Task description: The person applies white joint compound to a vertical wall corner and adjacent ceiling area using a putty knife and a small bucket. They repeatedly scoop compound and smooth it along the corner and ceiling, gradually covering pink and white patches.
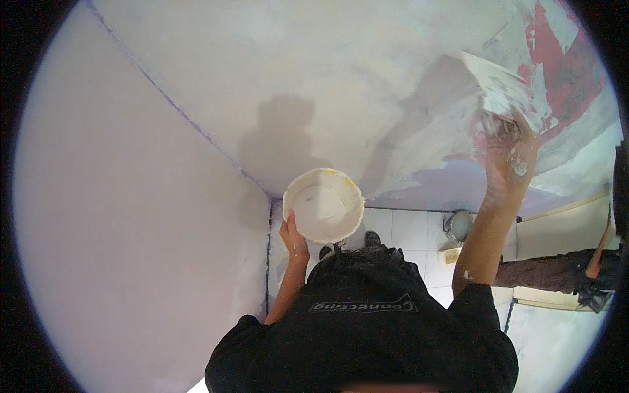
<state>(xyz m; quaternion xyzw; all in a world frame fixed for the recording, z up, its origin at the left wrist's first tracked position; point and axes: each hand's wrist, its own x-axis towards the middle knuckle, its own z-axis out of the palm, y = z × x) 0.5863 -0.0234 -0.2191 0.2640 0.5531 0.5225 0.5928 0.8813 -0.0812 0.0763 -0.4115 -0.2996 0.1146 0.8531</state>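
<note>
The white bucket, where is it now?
The bucket is near the middle of the head view, in the left hand, just beyond the black shirt.

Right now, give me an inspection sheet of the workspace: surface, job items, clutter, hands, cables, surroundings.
Surface: wall patchily coated, pink patches showing at right
Job items: white bucket, yellow smear on its rim; broad white blade, smeared
Clutter: round grey object and yellow block on tiled floor
Hands: left grip on bucket's side; right grip on blade
Cables: nothing seen
Surroundings: another person at right; side wall at left
</note>
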